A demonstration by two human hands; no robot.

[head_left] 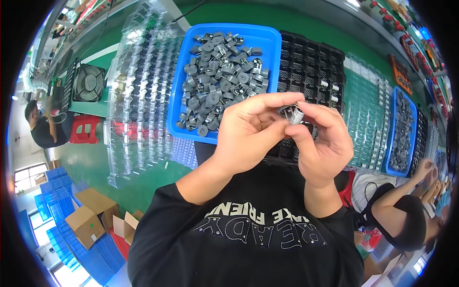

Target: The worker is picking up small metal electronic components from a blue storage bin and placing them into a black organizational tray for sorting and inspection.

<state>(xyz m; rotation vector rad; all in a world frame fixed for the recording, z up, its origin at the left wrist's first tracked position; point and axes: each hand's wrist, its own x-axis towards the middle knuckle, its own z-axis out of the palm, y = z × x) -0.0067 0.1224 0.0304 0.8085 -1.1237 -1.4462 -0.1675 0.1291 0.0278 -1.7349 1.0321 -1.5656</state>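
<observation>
A bright blue tray [267,36] at upper centre holds dull grey parts [222,71], and beside it sits a black gridded tray [311,57]. The worktop [229,12] is green, the blister trays [143,95] at upper left are clear, and the small part [292,115] at the fingers [287,99] is silvery grey.

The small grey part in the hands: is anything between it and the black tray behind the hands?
Nothing visible does. Both the left hand and the right hand pinch the small grey part just above the black tray. Only the fingers themselves cover the tray's near pockets; the far pockets look open.
</observation>
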